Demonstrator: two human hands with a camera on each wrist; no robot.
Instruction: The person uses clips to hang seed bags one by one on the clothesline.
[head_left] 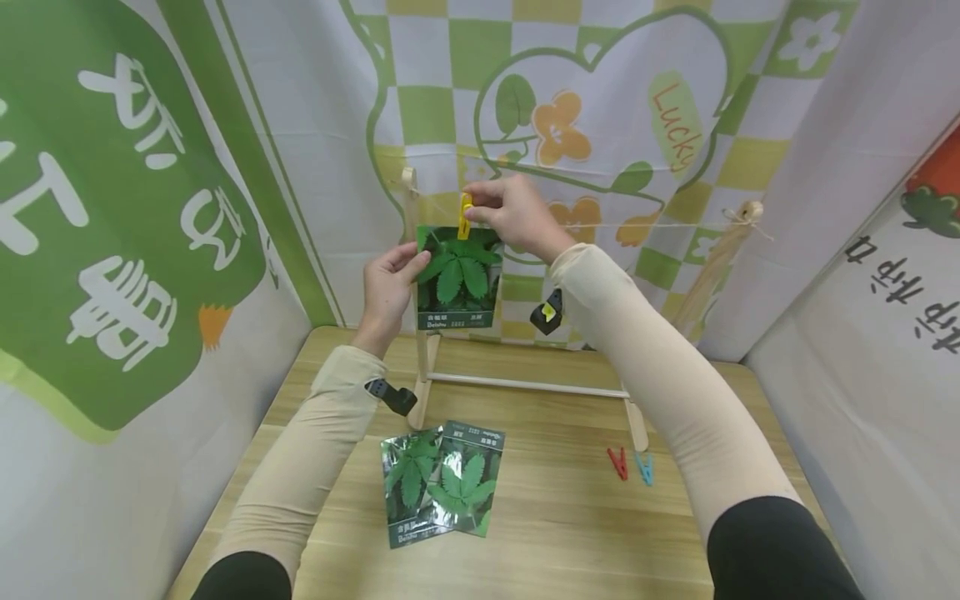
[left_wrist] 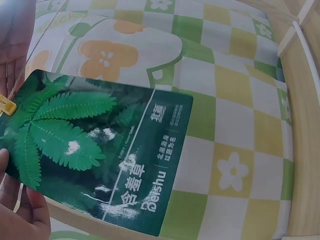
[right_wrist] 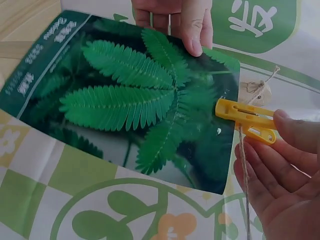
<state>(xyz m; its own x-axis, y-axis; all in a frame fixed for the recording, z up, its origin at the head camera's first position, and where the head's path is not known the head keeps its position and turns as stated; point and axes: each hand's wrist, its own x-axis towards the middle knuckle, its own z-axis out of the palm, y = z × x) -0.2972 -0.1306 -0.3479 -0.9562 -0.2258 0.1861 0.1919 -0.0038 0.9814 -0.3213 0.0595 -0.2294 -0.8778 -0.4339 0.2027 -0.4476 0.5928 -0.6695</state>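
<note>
A glossy card with a green leaf picture (head_left: 459, 283) hangs upright at the string (head_left: 637, 222), near the left post. My left hand (head_left: 387, 287) pinches its left edge, thumb on the front and fingers behind. At the card's top edge sits a yellow clothespin (right_wrist: 245, 116), its jaws over the card and the string. My right hand (head_left: 517, 215) pinches the clothespin's tail end between thumb and fingers. In the left wrist view the card (left_wrist: 90, 135) shows white print along its lower band.
Two similar leaf cards (head_left: 465, 479) overlap on the wooden table (head_left: 570, 533). A red clothespin (head_left: 618, 463) and a blue clothespin (head_left: 644, 469) lie at the right. The string runs between two wooden posts, joined low down by a pale bar (head_left: 525, 384). Printed cloth hangs behind.
</note>
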